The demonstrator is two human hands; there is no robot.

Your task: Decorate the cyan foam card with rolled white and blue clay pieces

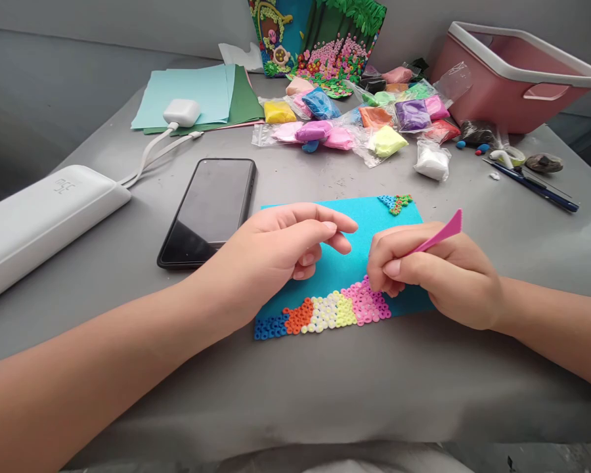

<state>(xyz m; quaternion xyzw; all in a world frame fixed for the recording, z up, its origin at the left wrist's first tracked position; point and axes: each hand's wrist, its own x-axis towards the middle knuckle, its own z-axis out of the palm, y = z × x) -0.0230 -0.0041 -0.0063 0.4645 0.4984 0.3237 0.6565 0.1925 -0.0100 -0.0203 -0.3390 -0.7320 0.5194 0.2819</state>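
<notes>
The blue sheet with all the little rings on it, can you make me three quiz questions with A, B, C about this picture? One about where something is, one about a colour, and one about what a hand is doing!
1. Where is the phone?
A. left of the blue sheet
B. inside the pink tub
C. on the green papers

2. What colour is the tool in the right hand?
A. yellow
B. pink
C. black

3. What is the left hand doing?
A. gripping the phone
B. holding nothing, fingers curled over the sheet
C. lifting a clay bag

Answers:
1 A, the phone lies on the grey table beside the sheet's left edge.
2 B, a pink tip sticks out above the fingers.
3 B, nothing shows in its fingers.
</notes>
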